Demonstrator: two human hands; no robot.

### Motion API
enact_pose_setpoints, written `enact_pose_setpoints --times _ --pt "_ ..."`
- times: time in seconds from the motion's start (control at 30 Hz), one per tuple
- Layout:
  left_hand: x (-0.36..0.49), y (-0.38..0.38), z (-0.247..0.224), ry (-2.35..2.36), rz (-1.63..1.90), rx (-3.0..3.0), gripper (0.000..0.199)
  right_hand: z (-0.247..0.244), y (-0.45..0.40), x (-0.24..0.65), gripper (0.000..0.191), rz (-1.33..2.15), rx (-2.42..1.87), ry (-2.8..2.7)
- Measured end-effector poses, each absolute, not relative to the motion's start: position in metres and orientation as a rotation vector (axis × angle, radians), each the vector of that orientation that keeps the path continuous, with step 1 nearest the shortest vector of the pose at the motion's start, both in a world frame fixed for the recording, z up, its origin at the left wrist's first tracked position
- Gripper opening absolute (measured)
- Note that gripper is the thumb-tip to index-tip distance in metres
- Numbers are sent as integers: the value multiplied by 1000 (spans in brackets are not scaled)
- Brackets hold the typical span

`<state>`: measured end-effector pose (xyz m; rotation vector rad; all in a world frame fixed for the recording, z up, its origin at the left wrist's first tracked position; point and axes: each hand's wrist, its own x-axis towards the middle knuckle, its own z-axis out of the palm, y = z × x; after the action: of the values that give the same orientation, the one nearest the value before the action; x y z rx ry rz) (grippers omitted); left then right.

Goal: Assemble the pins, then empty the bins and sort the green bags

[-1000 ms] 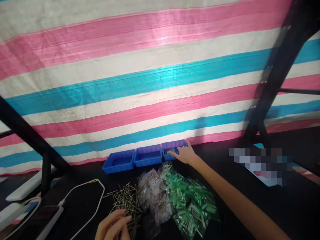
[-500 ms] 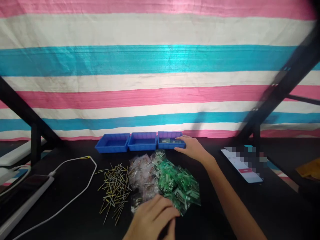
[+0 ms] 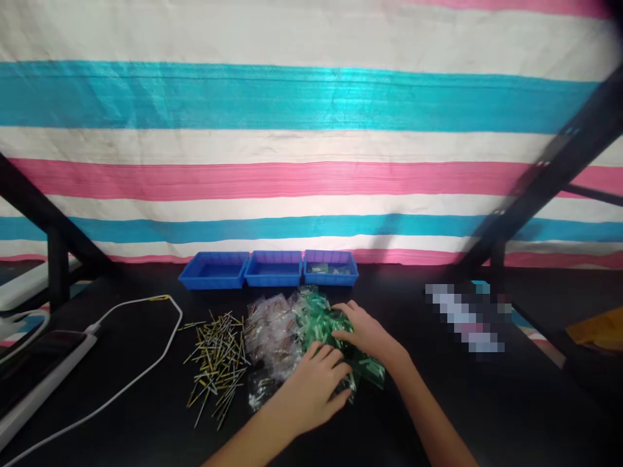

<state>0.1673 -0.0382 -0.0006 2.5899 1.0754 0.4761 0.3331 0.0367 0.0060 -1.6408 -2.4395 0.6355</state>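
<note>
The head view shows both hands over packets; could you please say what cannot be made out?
Head view: parts of the green packets, hidden by left hand and right hand.
Head view: contents of the rightmost blue tray, too small to identify.
Head view: cabled device, cut off by left edge.

Place: makeshift workshop corner, I'd say
Sheeting (image 3: 272,178): striped, hung upright like a wall
Beams (image 3: 545,172): black, slanting up either side
Desk (image 3: 160,418): bagged small parts (image 3: 314,319), loose thin rods (image 3: 219,353), three blue trays (image 3: 273,279)
</note>
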Motion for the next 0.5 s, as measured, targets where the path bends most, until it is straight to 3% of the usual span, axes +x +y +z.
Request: enact_pose_setpoints --times 0.23,0.5 --pt "162 -46 6 1035 689 2536 19 28 75 331 34 193 -1539 -2284" --pt "165 -39 -14 965 1040 2641 20 29 128 293 64 187 -1920 -2425"
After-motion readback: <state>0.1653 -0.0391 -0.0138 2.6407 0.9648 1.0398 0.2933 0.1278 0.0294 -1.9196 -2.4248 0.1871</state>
